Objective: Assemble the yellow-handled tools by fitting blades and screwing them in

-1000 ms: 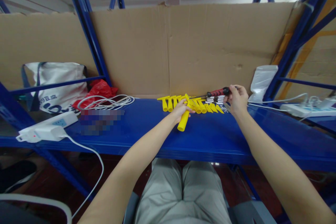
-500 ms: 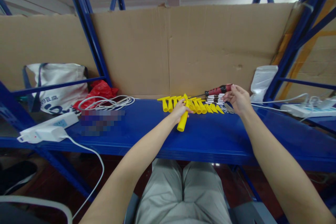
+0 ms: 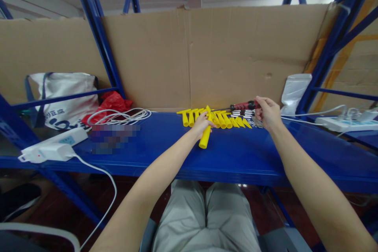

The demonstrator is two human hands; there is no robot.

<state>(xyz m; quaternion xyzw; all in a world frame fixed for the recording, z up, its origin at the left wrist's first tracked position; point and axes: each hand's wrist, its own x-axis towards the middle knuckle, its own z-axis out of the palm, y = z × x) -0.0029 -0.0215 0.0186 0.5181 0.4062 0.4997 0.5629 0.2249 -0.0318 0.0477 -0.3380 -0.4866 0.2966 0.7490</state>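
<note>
My left hand [image 3: 202, 124] is closed around a yellow plastic handle [image 3: 204, 138], its round lower end tilted toward me over the blue shelf. In my right hand [image 3: 268, 113] is a screwdriver [image 3: 244, 106] with a red and black grip, pinched at its butt end. The thin dark shaft points left and its tip meets the upper part of the yellow handle; exactly where it seats is too small to tell. Behind my left hand lies a row of several similar yellow handles [image 3: 185, 119]. Right of them are small yellow pointed pieces [image 3: 239, 122] and white-and-black strips [image 3: 242, 113].
A white power strip [image 3: 56, 144] and coiled white cable [image 3: 126, 116] lie at left, by a red bag [image 3: 113, 101] and a cloth tote [image 3: 69, 100]. A white pouch [image 3: 295, 92] leans at right near another power strip [image 3: 339, 123]. Cardboard [image 3: 236, 55] stands behind the blue shelf [image 3: 165, 145].
The screwdriver has come down from a slant to nearly level, and my right hand's fingers have shifted at its end. My left hand and the yellow handle stay in place.
</note>
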